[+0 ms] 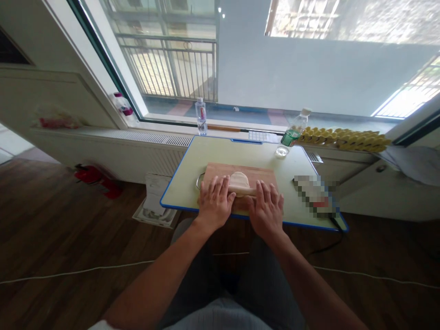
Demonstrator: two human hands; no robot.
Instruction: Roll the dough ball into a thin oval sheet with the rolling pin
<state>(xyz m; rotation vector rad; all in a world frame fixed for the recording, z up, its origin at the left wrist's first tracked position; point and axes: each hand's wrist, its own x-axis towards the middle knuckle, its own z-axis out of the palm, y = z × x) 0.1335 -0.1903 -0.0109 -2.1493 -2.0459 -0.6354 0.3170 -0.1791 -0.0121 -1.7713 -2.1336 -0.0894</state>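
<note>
the left hand (216, 201) and the right hand (266, 208) lie over the two ends of a pale wooden rolling pin (243, 190), fingers extended and slightly spread, so the grip is a loose, flattened one laid on top rather than clenched; the ends of the pin are hidden beneath them. the pin lies crosswise over a flat piece of dough (239, 178), whose rounded far part shows beyond the pin, between the hands. the dough is on a wooden cutting board (264, 174), which has a metal loop handle (199, 181) at its left end, just beside the left hand. the board rests on a pale yellow-green table (182, 183) with a blue rim, near the edge closest to the person. a clear plastic bottle with a green label (291, 136) and white cap stands upright at the table's far right, well apart from the hands; a pixelated object (314, 196) with a dark strap lies near the right edge. past the table, by the window, stand a clear water bottle (201, 120) and, farther right, a row of yellow bumpy items (343, 139). a red fire extinguisher (99, 181) lies on the floor at left.
</note>
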